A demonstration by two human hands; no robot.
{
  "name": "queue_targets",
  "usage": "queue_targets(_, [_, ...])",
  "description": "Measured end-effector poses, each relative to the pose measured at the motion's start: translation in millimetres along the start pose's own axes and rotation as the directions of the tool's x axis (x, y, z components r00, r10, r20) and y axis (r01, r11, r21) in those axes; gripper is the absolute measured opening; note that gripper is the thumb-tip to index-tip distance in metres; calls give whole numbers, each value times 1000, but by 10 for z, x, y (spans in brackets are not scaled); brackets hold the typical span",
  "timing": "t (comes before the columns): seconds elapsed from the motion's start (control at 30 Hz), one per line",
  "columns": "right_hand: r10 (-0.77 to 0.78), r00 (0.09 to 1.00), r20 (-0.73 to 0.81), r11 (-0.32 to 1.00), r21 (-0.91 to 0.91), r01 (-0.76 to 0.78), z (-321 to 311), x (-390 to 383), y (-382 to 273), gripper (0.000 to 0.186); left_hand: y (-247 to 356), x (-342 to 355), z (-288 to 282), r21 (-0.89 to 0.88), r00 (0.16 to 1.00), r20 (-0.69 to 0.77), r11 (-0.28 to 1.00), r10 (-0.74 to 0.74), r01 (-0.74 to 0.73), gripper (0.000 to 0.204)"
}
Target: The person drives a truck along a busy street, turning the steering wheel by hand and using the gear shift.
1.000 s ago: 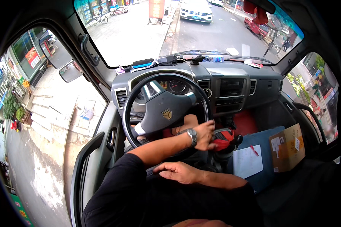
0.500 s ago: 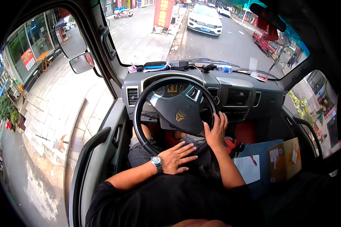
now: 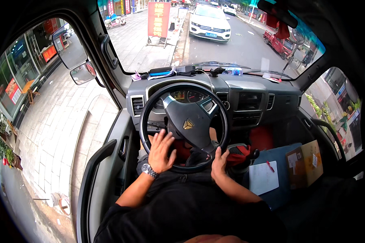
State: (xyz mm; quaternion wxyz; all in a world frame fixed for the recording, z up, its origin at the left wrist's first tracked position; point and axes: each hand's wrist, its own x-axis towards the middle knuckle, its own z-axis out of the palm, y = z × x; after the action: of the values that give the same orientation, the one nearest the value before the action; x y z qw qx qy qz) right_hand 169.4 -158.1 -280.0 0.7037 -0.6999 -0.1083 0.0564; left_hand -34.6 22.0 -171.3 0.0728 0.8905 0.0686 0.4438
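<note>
The black steering wheel (image 3: 145, 121) stands right in front of me, with a gold emblem on its tilted hub. My left hand (image 3: 161, 152), a metal watch (image 3: 149, 171) on its wrist, lies with its palm over the lower left rim. Its fingers are spread and stretched out, not wrapped round. At the lower right of the rim, my right hand (image 3: 220, 163) closes on the wheel, thumb pointing up; its other fingers are partly hidden. The gauge cluster (image 3: 186, 96) shows through the wheel's upper opening.
A gear lever (image 3: 253, 154) rises right of the wheel. Beyond it lie a white paper (image 3: 264, 178) with a red pen (image 3: 270, 166) and a brown envelope (image 3: 311, 160). Ahead outside are a white car (image 3: 209, 24), a red sign board (image 3: 158, 19) and a red three-wheeler (image 3: 280, 43).
The wheel has turned slightly clockwise. My right hand has come down the rim to its lower right. My left hand has moved left and up from the wheel's bottom. The view outside has shifted.
</note>
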Motion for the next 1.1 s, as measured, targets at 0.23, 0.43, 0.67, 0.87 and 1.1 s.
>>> queue_targets(0.23, [44, 999, 12, 980, 193, -46, 73, -172, 20, 59, -123, 63, -10, 58, 983, -111, 987, -143, 150, 52])
queue_targets(0.43, [112, 993, 47, 926, 357, -122, 89, -8, -196, 56, 51, -6, 13, -2, 992, -82, 995, -98, 98, 47])
queue_targets(0.67, [55, 993, 104, 966, 245, -79, 21, 584, -401, 58, 49, -26, -92, -161, 975, -113, 972, -190, 171, 48])
queue_targets(0.87, [-65, 975, 211, 995, -58, 79, 45, 1250, -687, 53, -863, 335, -176, -64, 882, -269, 921, -386, 384, 45])
queue_targets(1.1, [-250, 918, 306, 908, -254, 332, 292, 1782, -1086, 56, -1851, 502, 67, -544, 705, 183, 527, -685, 653, 44])
